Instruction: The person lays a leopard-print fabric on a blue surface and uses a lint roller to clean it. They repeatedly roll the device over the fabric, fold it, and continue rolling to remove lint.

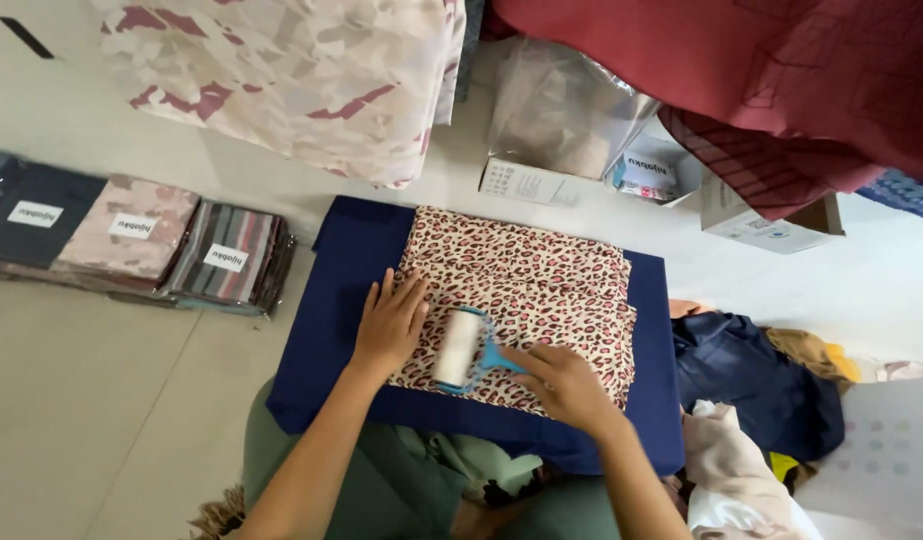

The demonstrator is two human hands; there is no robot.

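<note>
Leopard-print cloth [541, 280] — folded, pink-brown | lint roller [458, 348] — right hand [561, 385]

A: What's under the hands?
B: Leopard-print cloth [521, 290], pink/cream w/ dark spots, folded flat, spread out from beneath the left hand [389, 325] and away to its right.
A: And the roller?
B: Lint roller [459, 348], white drum, blue frame + handle, lying on the cloth just right of the left hand; handle end sits in the right hand [566, 385].
</note>
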